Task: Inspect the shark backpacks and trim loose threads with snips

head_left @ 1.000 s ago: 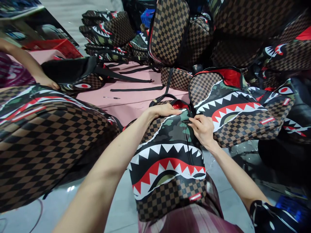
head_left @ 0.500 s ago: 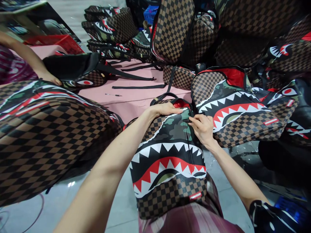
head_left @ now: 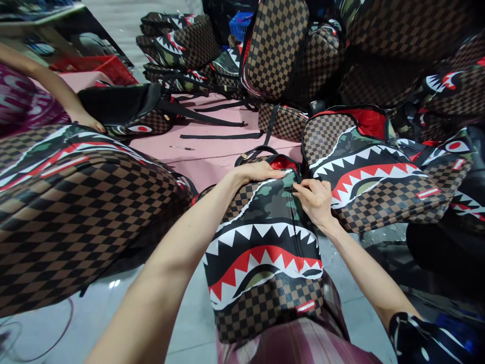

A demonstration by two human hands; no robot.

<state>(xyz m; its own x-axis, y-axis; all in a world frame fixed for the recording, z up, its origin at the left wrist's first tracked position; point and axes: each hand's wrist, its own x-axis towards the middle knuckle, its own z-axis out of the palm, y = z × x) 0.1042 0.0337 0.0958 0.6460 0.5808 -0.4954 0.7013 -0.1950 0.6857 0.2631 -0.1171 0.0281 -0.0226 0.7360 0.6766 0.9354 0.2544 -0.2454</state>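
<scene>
A checkered backpack [head_left: 267, 205] with a printed shark mouth and camouflage patch lies tilted across my lap, its red lining showing at the top opening. My left hand [head_left: 259, 171] grips the upper edge, thumb along the front panel and the other fingers partly hidden at the opening. At the upper right side, my right hand [head_left: 315, 198] pinches the dark zipper pull [head_left: 290, 189] of the front zipper. A small red label [head_left: 305, 307] sits near the bottom corner.
Another shark-print backpack [head_left: 364, 172] lies open at the right. A large checkered backpack [head_left: 94, 217] stands at the left. Behind it, a co-worker's hand [head_left: 88, 120] touches a bag. Black straps and a pen [head_left: 182, 148] lie on the pink table [head_left: 223, 156]; stacked backpacks [head_left: 278, 50] stand behind.
My view has shifted slightly, so the surroundings sit a little farther right. Both hands keep nearly the same place on the backpack; the right has moved very slightly left.
</scene>
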